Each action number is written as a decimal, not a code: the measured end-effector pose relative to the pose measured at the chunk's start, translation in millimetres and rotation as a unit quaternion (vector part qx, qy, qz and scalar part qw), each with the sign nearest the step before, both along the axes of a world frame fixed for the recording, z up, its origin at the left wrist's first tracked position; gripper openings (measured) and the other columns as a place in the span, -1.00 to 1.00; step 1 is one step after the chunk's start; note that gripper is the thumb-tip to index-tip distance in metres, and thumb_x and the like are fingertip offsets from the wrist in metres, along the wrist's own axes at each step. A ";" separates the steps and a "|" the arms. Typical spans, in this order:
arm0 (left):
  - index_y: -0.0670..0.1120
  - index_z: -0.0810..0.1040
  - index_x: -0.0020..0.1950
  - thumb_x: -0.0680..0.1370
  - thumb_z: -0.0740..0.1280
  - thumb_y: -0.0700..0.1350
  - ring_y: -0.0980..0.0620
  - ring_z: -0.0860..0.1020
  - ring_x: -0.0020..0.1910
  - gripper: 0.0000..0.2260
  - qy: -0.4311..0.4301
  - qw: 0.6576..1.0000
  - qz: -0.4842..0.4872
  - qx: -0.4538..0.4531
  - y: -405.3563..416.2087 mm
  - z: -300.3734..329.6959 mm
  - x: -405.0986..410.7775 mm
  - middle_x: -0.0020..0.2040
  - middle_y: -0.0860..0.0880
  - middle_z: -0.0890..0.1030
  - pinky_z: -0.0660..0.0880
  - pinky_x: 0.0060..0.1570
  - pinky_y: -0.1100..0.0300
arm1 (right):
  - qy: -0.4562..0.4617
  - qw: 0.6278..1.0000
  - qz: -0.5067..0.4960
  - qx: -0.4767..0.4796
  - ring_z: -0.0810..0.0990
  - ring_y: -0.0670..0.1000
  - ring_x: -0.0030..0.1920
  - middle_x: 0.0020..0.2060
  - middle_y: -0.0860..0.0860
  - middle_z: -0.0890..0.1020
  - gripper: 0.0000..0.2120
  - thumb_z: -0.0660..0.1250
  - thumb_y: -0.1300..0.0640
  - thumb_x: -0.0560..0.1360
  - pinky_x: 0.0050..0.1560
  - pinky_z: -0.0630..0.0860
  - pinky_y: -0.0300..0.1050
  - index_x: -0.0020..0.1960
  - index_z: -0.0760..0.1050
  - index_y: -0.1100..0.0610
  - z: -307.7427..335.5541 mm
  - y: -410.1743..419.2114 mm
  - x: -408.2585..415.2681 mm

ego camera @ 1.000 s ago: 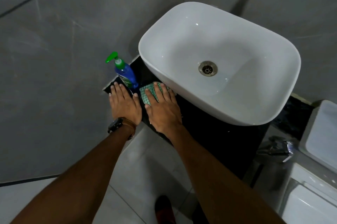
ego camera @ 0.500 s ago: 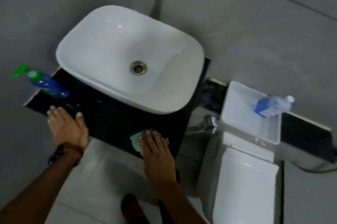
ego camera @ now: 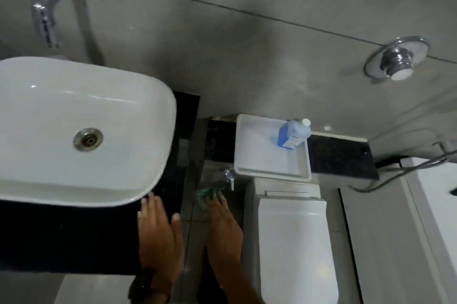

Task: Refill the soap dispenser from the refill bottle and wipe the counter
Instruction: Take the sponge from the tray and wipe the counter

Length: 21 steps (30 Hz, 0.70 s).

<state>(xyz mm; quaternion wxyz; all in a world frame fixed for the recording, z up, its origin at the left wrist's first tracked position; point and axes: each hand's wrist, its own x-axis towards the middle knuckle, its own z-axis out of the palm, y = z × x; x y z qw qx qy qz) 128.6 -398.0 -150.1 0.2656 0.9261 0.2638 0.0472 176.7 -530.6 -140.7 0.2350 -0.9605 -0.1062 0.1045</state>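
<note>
A: How far along does this look?

B: Late, I'd judge. The right hand (ego camera: 223, 227) has a green checked cloth (ego camera: 207, 197) tucked under its fingertips, past the right edge of the dark desk (ego camera: 74, 237) and over the gap beside the toilet (ego camera: 294, 242) — so the wiping pass reads as at its end or just finished. Whether the desk is fully clean I can't tell; it is too dark to show smears.

A: And the other hand?

B: The left hand (ego camera: 159, 229) lies flat and spread on the near right corner of the desk, fingers extended, holding nothing. The right hand's fingers are fairly straight too, pressing or pinching the cloth loosely rather than fisting it.

A: The refill?

B: The refill bottle (ego camera: 293, 134) stands capped in the far right corner of a white plastic tray (ego camera: 272, 170) on the toilet's cistern, well apart from both hands. The dispenser itself isn't in view, so I can't confirm it was filled — the capped, parked bottle only suggests it.

A: Surfaces?

B: A glossy white rounded-rectangle basin (ego camera: 74, 130) with a metal drain (ego camera: 88, 139), matte grey wall tiles, a chrome tap (ego camera: 49, 7), translucent blue bottle with a white cap, soft woven cloth.
</note>
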 end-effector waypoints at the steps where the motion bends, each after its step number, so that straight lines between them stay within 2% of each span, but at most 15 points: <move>1: -0.39 0.32 0.46 0.63 0.01 0.02 -0.31 0.29 0.50 -0.43 -0.009 0.999 -0.032 -0.004 -13.3 2.2 15.8 0.49 -0.34 0.33 0.16 0.49 -0.19 | -0.008 1.000 -0.022 0.001 0.22 -0.15 0.59 0.57 -0.16 0.33 -0.48 0.26 0.21 0.64 0.46 0.34 -0.23 0.54 0.36 -0.11 0.6 -8.6 13.2; 3: -0.35 0.30 0.49 0.64 0.00 0.02 -0.26 0.26 0.52 -0.44 -0.022 0.997 -0.077 -0.018 -37.2 3.6 49.1 0.52 -0.29 0.31 0.15 0.51 -0.15 | -0.006 0.999 -0.050 0.013 0.22 -0.15 0.58 0.57 -0.15 0.31 -0.50 0.23 0.17 0.65 0.49 0.40 -0.16 0.56 0.34 -0.07 0.3 -24.0 41.1; 6: -0.29 0.23 0.54 0.65 -0.04 0.06 -0.17 0.18 0.57 -0.43 -0.022 0.994 -0.101 -0.046 -66.7 -0.1 102.9 0.57 -0.21 0.23 0.16 0.53 -0.12 | 0.013 0.996 -0.082 0.011 0.18 -0.14 0.60 0.59 -0.17 0.24 -0.51 0.23 0.07 0.67 0.51 0.38 -0.13 0.59 0.29 -0.07 -12.0 -49.9 85.8; 11: -0.16 0.10 0.60 0.69 -0.01 0.05 -0.10 0.07 0.60 -0.47 -0.012 0.984 -0.149 -0.098 -100.2 -22.7 188.9 0.62 -0.10 0.08 0.16 0.54 -0.09 | 0.012 0.991 -0.130 0.009 0.34 0.00 0.56 0.56 0.00 0.38 -0.46 0.35 0.03 0.59 0.37 0.56 0.07 0.55 0.36 0.02 -35.6 -79.3 160.5; 14: -0.05 0.00 0.63 0.67 -0.05 0.17 -0.06 0.04 0.60 -0.42 -0.008 0.978 -0.158 -0.139 -109.2 -47.5 232.1 0.64 -0.04 0.05 0.11 0.52 0.03 | 0.006 0.989 -0.146 0.005 0.34 0.02 0.56 0.55 0.02 0.39 -0.52 0.26 0.06 0.64 0.40 0.53 0.09 0.55 0.35 0.03 -52.7 -86.8 198.4; 17: 0.01 -0.03 0.63 0.64 -0.07 0.25 0.05 0.07 0.56 -0.39 -0.012 0.977 -0.151 -0.151 -113.6 -71.4 265.5 0.63 -0.02 0.08 0.07 0.42 0.19 | 0.020 0.989 -0.148 0.004 0.33 -0.02 0.57 0.57 -0.01 0.36 -0.51 0.28 0.12 0.66 0.45 0.47 0.00 0.57 0.32 0.01 -68.7 -90.4 232.3; 21: 0.01 0.00 0.62 0.64 -0.09 0.26 0.03 0.16 0.56 -0.41 -0.021 0.978 -0.137 -0.154 -118.4 -92.6 291.9 0.62 -0.02 0.14 0.18 0.40 0.17 | 0.044 0.989 -0.141 0.030 0.38 0.00 0.53 0.57 0.00 0.35 -0.50 0.25 -0.01 0.66 0.42 0.50 -0.01 0.58 0.29 0.02 -84.3 -87.9 267.2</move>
